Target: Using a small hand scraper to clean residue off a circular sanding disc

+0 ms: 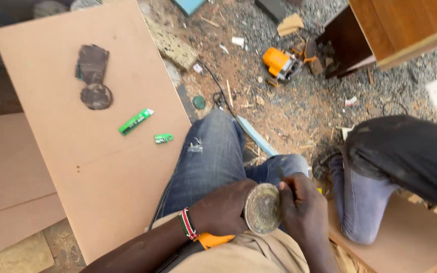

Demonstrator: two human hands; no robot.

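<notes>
I am gripping a round, dusty grey disc (262, 208) over my lap, left hand (223, 207) and right hand (302, 207) fingers clenched around its rim, beside the smooth brown board surface (102, 167).

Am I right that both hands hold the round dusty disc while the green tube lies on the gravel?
Not quite. The head view shows the green tube lying on the tan board, not the gravel. The left hand and right hand do hold the round dusty disc.
</notes>
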